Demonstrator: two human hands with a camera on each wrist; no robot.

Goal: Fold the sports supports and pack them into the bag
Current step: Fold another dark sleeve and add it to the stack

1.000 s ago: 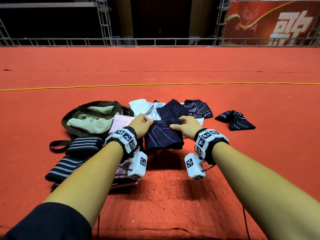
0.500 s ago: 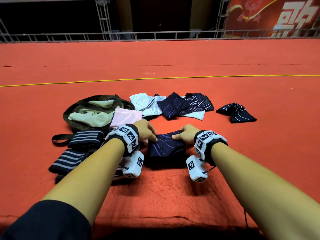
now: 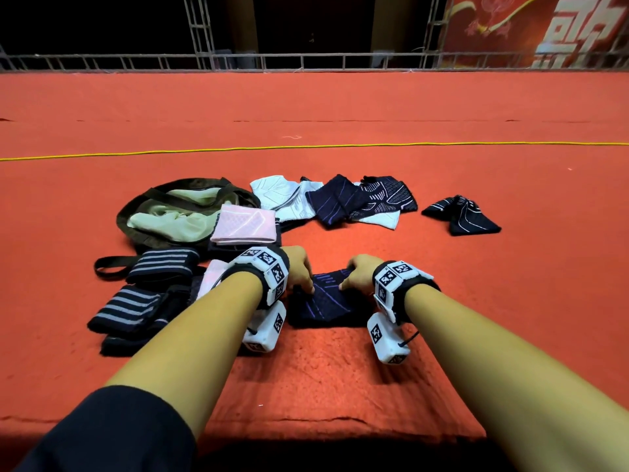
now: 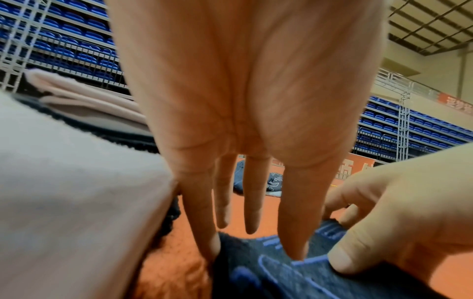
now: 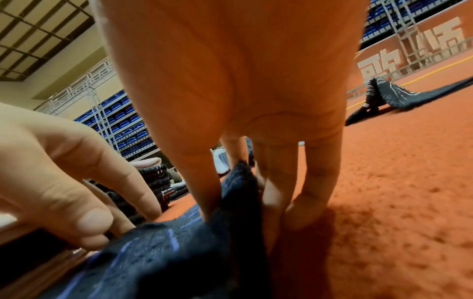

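Note:
A dark navy support (image 3: pixel 326 304) with purple lines lies on the red carpet in front of me. My left hand (image 3: pixel 304 284) presses its left edge with straight fingers; the thumb tip (image 4: pixel 294 248) sits on the fabric (image 4: pixel 281 279). My right hand (image 3: pixel 350 279) pinches a raised fold at the right edge of the support (image 5: pixel 158 252), thumb (image 5: pixel 204 192) on one side and fingers on the other. The olive bag (image 3: pixel 123 219) lies open at the far left, showing a pale green lining.
A folded pink support (image 3: pixel 243 223) rests beside the bag. Black striped wraps (image 3: pixel 163 267) (image 3: pixel 126 308) lie to the left of my left arm. Several unfolded supports (image 3: pixel 340 202) are heaped beyond my hands, with one dark piece (image 3: pixel 463 216) apart at the right. A yellow cord (image 3: pixel 306 148) crosses the carpet.
Both hands drew the navy support from above the heap toward me and lowered it onto the carpet, where it now lies flatter. The left hand's fingers have straightened on it.

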